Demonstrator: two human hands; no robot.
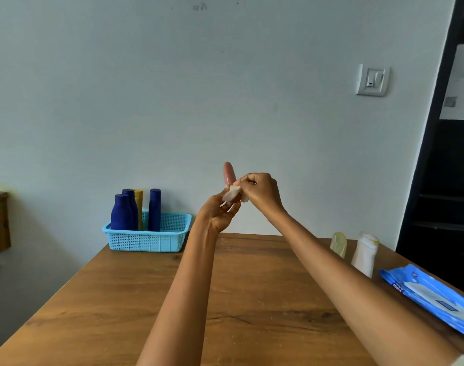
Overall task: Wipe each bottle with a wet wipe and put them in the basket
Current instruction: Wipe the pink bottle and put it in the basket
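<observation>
Bottle (229, 172), pink and slender, is held upright above the worktop (151, 299), gripped at its lower part by the left hand (217, 213), whose fingers are curled round it. A white wet wipe (232, 193) is pinched against the bottle by the right hand (260, 190), its fingers closed on the wipe. At the far left corner of the worktop a light blue basket (147, 240) is seen, with 3 dark blue bottles (122, 212) and 1 yellow bottle (139, 204) stood upright inside. A pale yellow bottle (338, 243) and a white bottle (365, 253) are stood at the right, near a blue wipes pack (431, 291).
</observation>
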